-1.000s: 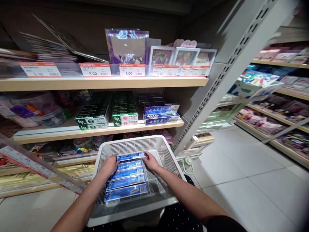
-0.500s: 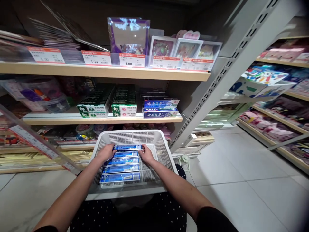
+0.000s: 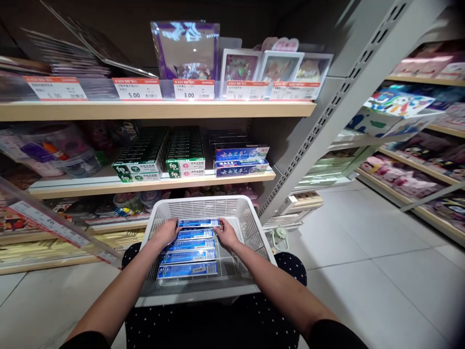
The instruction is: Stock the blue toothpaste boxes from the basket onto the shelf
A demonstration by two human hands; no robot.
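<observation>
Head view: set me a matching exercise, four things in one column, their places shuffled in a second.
Things:
1. Blue box
2. Green-and-white boxes
3. White plastic basket
4. 3.00 price tag

Places:
A. Along the front of the upper wooden shelf
B. On the lower shelf, left of the blue-and-white boxes
C. Between the left hand and right hand
D. Below the shelves, holding a row of blue boxes

Pairs: 1-C, 2-B, 3-D, 4-A
</observation>
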